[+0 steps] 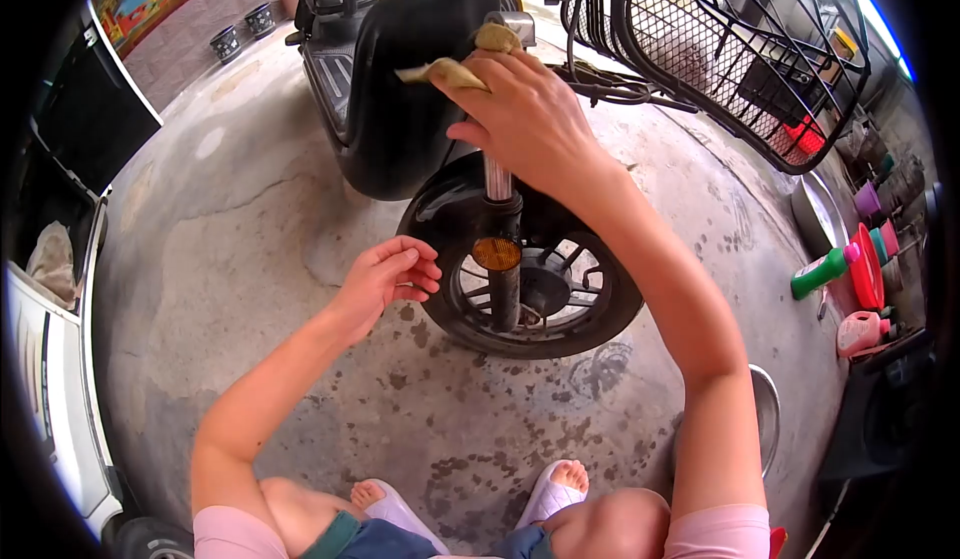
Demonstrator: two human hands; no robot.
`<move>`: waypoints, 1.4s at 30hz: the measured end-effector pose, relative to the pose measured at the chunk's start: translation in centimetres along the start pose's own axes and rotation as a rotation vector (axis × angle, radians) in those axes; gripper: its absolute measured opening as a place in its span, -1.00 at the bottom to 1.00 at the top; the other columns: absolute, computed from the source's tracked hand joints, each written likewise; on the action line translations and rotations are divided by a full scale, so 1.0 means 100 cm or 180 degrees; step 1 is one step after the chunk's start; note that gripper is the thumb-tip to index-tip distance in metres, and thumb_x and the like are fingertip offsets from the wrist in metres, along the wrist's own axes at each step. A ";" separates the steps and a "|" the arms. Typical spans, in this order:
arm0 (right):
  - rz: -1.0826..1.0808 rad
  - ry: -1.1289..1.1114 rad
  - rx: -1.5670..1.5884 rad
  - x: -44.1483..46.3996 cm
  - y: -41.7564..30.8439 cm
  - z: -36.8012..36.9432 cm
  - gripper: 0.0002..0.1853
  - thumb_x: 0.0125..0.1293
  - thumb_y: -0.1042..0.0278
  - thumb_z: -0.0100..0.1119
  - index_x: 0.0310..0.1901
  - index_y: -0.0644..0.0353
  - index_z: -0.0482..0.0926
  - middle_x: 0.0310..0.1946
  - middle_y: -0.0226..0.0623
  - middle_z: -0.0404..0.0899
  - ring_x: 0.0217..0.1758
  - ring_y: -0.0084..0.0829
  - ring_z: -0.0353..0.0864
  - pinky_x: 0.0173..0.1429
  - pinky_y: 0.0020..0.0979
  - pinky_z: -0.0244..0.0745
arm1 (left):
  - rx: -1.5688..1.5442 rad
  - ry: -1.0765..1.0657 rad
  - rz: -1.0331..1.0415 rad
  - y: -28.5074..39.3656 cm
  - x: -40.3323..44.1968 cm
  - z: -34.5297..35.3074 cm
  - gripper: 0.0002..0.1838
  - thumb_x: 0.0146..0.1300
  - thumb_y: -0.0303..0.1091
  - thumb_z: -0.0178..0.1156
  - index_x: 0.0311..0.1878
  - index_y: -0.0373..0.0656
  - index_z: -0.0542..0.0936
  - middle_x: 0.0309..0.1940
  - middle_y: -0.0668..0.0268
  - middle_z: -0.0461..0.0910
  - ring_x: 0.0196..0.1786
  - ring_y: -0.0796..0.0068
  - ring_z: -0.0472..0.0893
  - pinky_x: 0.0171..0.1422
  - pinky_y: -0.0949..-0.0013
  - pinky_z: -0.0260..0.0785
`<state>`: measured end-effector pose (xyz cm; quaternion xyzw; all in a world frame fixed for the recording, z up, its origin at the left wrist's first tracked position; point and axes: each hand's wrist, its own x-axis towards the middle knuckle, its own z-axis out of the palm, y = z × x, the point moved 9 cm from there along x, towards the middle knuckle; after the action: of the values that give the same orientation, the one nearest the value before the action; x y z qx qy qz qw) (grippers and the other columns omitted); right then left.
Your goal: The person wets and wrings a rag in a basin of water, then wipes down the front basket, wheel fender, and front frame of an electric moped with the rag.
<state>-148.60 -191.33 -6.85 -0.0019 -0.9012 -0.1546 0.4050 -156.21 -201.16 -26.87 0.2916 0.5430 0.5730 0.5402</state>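
A black electric scooter (390,99) stands in front of me, its front wheel (630,314) on the concrete. My right hand (535,119) is closed on a yellowish cloth (455,73), pressed against the upper front fork area; the part under my palm is hidden. Below it show the metal fork tube (497,179) and an orange reflector (497,254). My left hand (385,279) hangs in the air left of the wheel, fingers loosely curled and slightly apart, holding nothing.
A black wire basket (735,54) juts out at upper right. Along the right wall are a green bottle (822,274), a pink jug (860,334), a red basin (866,267) and a metal basin (818,217). Another metal basin (766,414) sits beside my right arm. Wet spots mark the floor (400,409).
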 end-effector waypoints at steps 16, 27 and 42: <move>0.0346 0.0782 0.0571 -0.071 -0.026 0.001 -0.90 -0.12 0.46 0.16 -0.49 0.26 0.56 0.07 -0.26 0.44 0.21 -0.30 0.36 0.23 -0.26 0.33 | -0.0044 0.0112 0.0050 0.001 -0.013 -0.015 -0.83 0.35 -0.33 -0.09 -0.15 -0.18 0.46 -0.32 0.30 0.55 -0.28 0.52 0.57 -0.22 0.47 0.44; 0.3115 0.1785 0.5249 -0.107 0.059 0.080 -0.67 0.32 0.40 -0.11 0.11 0.15 0.29 -0.09 -0.23 0.41 -0.01 -0.46 0.36 0.07 -0.47 0.24 | 0.2678 0.0265 0.2207 0.097 -0.008 0.054 -0.37 0.31 -0.24 -0.06 0.38 -0.18 -0.02 0.38 0.19 -0.06 0.42 0.36 -0.03 0.41 0.29 -0.11; 0.2259 0.1259 0.2085 -0.079 0.082 0.069 -0.68 -0.01 0.60 -0.08 -0.14 0.41 0.43 -0.31 0.14 0.51 -0.15 0.11 0.47 -0.07 -0.09 0.39 | 0.1708 0.1285 0.3229 0.171 0.081 0.084 -0.40 0.42 -0.07 -0.25 0.36 -0.33 0.05 0.36 0.17 0.06 0.38 0.39 0.08 0.43 0.40 -0.14</move>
<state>-147.28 -180.59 -14.64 -0.1513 -0.7524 0.2849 0.5743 -155.68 -188.05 -10.92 0.5255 0.5535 0.6461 -0.0062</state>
